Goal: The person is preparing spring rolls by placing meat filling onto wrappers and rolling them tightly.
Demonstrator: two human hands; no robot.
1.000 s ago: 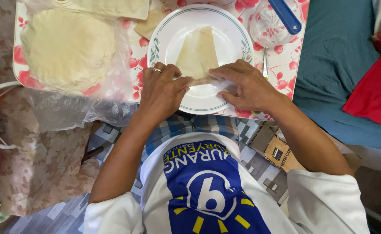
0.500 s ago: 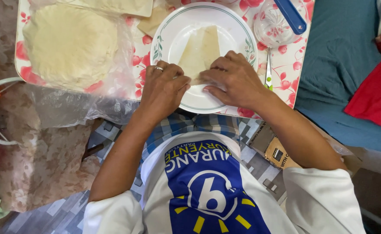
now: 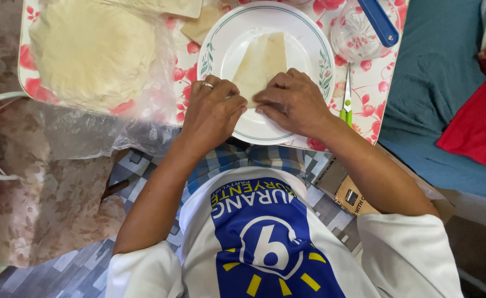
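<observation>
Dough rounds (image 3: 91, 52), stacked pale and flat under loose clear plastic wrap (image 3: 116, 129), lie at the far left of the flowered bench (image 3: 375, 83), well apart from the work. Next to the right, the left hand (image 3: 212, 113), with a ring on one finger, rests palm down on the near-left rim of the white plate (image 3: 309, 44); its fingertips (image 3: 237, 107) press the near edge of the folded dough sheet (image 3: 262, 60). That sheet lies inside the plate as a narrow wedge, its long axis running away from the person and tilted slightly to the right, broad end toward the hands and narrow end toward the far rim. The right hand (image 3: 292, 102) meets the left at the sheet's near edge, fingers curled down and pinching the dough; neither hand is clenched into a fist, and both touch the same end. The two hands stand about equally near the sheet, which extends straight ahead of them. Right of the plate, just beside its rim, stands a green-handled utensil (image 3: 346, 96), with a clear glass (image 3: 359, 36) and a blue handle (image 3: 380, 22) beyond it. A red cushion (image 3: 477, 127) lies at the far right, on a teal cover (image 3: 425, 83).
</observation>
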